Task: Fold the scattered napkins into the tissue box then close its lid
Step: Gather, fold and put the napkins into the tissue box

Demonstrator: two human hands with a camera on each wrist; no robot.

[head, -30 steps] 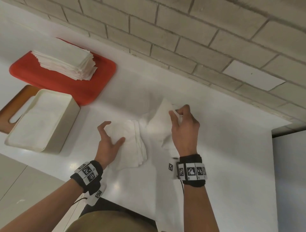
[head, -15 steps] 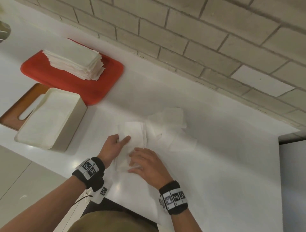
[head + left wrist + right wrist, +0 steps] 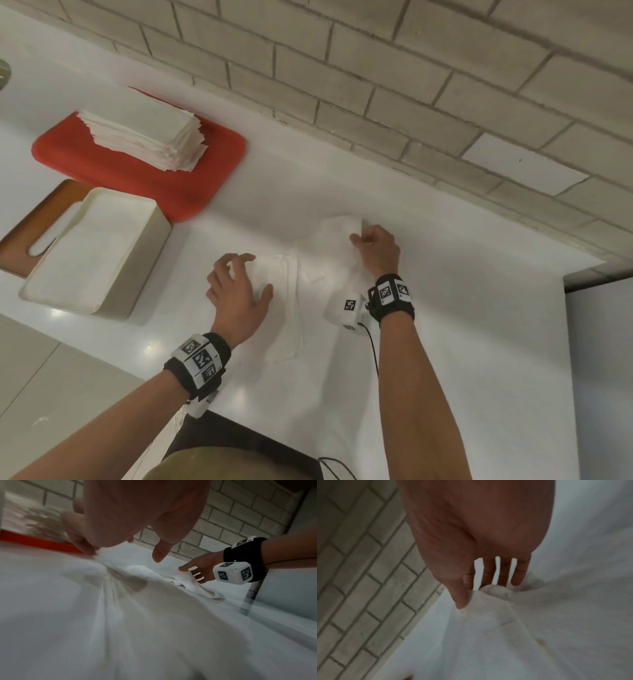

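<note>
A folded white napkin pile [image 3: 291,308] lies on the white counter in front of me. My left hand [image 3: 236,284] is over its left part with the fingers spread and bent; in the left wrist view the fingertips [image 3: 85,550] touch the paper and the thumb is raised. To the right is a crumpled loose napkin [image 3: 334,236]. My right hand [image 3: 363,240] pinches its far edge between thumb and fingers, as the right wrist view shows on the napkin [image 3: 488,615]. The cream tissue box [image 3: 137,274] stands open at the left, holding napkins. Its wooden lid [image 3: 30,233] lies partly behind it.
A red tray [image 3: 191,185] against the brick wall carries a tall stack of flat napkins [image 3: 144,137]. The counter ends at the right beside a grey panel [image 3: 599,377]. Its front edge runs just below my left wrist.
My right hand left the folded pile, moved away to the right and took hold of the loose napkin. My left hand raised and spread its fingers over the pile.
</note>
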